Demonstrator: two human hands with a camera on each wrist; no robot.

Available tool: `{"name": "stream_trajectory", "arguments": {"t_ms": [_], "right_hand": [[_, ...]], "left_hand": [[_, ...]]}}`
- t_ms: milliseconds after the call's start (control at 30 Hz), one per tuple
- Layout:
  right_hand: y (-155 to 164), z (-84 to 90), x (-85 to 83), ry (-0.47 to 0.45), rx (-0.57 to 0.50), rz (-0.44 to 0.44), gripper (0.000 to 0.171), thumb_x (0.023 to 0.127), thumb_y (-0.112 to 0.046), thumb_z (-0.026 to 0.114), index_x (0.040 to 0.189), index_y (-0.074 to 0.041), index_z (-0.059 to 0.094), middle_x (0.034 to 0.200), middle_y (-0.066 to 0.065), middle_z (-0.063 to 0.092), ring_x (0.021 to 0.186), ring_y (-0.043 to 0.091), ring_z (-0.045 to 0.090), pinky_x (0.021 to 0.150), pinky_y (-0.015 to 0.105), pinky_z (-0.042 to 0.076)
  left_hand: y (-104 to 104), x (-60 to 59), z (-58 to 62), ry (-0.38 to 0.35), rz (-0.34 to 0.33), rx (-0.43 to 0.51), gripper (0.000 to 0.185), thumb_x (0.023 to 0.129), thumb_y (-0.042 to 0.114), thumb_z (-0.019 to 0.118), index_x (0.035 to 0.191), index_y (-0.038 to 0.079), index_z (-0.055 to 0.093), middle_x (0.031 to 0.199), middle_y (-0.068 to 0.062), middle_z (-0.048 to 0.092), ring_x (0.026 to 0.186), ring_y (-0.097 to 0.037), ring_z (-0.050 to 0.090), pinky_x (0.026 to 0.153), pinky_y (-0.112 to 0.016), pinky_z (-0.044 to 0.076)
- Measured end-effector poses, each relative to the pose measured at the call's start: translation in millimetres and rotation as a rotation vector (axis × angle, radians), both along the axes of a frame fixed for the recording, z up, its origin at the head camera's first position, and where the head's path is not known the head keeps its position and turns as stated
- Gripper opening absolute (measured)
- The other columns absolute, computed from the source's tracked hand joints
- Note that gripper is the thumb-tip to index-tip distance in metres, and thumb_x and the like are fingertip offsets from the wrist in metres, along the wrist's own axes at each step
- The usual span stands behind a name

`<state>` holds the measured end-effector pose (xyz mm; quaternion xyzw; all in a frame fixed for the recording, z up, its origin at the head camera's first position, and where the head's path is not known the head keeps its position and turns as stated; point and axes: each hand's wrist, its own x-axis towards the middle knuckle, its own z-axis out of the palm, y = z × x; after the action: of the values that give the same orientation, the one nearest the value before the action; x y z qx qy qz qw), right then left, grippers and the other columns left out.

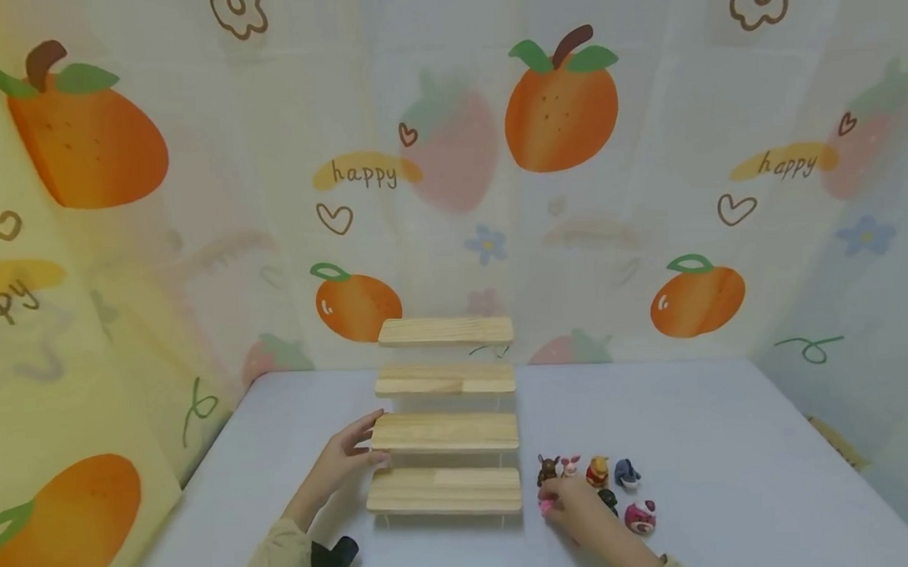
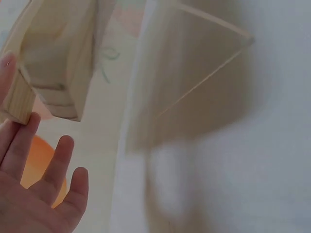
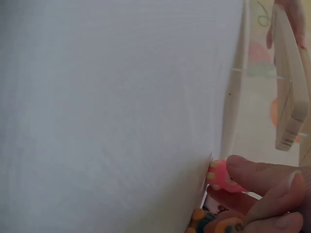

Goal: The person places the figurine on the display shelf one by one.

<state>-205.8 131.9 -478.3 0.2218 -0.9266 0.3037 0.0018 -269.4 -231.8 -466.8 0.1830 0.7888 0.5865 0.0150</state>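
A four-step display stand with pale wooden shelves [image 1: 446,431] on clear side panels [image 2: 194,82] stands on the table. My left hand [image 1: 351,454] touches the left end of the second shelf from the bottom [image 2: 19,99], fingers straight. To the right of the stand, my right hand [image 1: 563,503] pinches a small pink figurine [image 3: 219,175] close to the tabletop. Beside it stand several little toy figures: a brown one [image 1: 548,468], a pink-eared one [image 1: 570,465], a yellow one [image 1: 597,470], a blue one [image 1: 626,474] and a pink one [image 1: 641,517].
The pale tabletop [image 1: 730,441] is backed by a curtain [image 1: 560,104] printed with oranges, strawberries and the word happy. The curtain also runs along the left and right sides. A dark strap [image 1: 332,556] sits on my left wrist.
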Motion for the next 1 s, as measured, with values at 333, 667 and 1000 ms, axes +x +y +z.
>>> {"name": "stream_trajectory", "arguments": {"t_ms": [333,667,1000], "right_hand": [[12.5,18.2,-2.0,-0.042,-0.204,-0.04,0.009,0.079,-0.001,0.065,0.087,-0.001,0.06,0.075,0.003,0.057,0.034,0.0,0.039,0.031,0.022,0.037],[28.5,40.0,-22.1,0.049,-0.384,-0.031,0.011,0.08,-0.013,0.066,0.087,-0.006,0.06,0.077,0.003,0.062,0.037,0.001,0.042,0.034,0.022,0.034],[13.5,91.5,-32.3,0.324,-0.542,0.007,0.017,0.078,0.014,0.058,0.092,0.006,0.063,0.075,0.016,0.062,0.036,0.009,0.033,0.035,0.022,0.031]], "left_hand": [[6.2,12.4,29.6,0.059,0.024,-0.058,0.062,0.074,0.003,0.071,0.127,-0.009,0.042,0.124,-0.026,0.046,0.106,-0.041,0.043,0.086,-0.056,0.032],[-2.3,-0.4,4.0,0.034,0.053,-0.054,0.062,0.075,0.011,0.072,0.13,0.0,0.045,0.125,-0.017,0.048,0.109,-0.035,0.044,0.088,-0.054,0.03],[0.5,-3.2,-10.8,0.034,0.073,0.013,0.063,0.076,0.011,0.072,0.131,0.002,0.043,0.128,-0.017,0.046,0.11,-0.034,0.043,0.089,-0.05,0.033]]}}
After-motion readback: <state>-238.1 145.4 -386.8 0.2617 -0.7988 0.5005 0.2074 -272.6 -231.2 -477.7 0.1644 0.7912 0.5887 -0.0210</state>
